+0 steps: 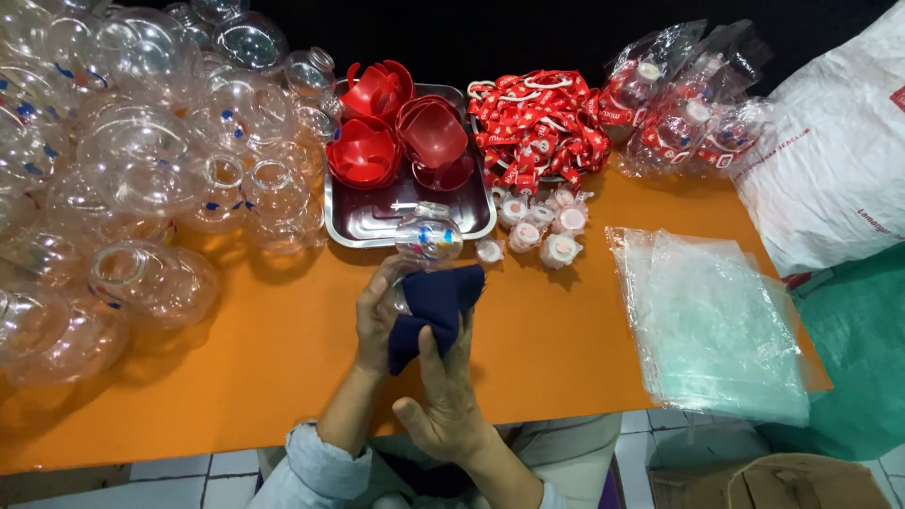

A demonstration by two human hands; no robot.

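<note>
Biggest thing first: the orange surface, with a huge heap of clear bottles piled over its left side. Far right there's a white sack, and nearer us a stack of clear bags lying flat.

Middle back we've got a steel tray holding nested red bowls, then a bundle of red straps just beside it, and a little cluster of white caps in front of those.

Now the bit that matters. We're holding one clear bottle over the surface, right at the tray's front edge. Our left hand comes at it from below and to the left, grip curled around the bottle's lower part (the exact finger contact is hidden behind the cloth). Our right hand sits lower and closer to us, grip closed on a navy cloth, thumb out to the side. The cloth is bunched up against the bottle's underside, so the bottle lies straight up and away from the right grip, with the cloth between them. The left hand is the nearer one to the bottle. Its long axis we can't really call from here; it looks pretty round.
</note>
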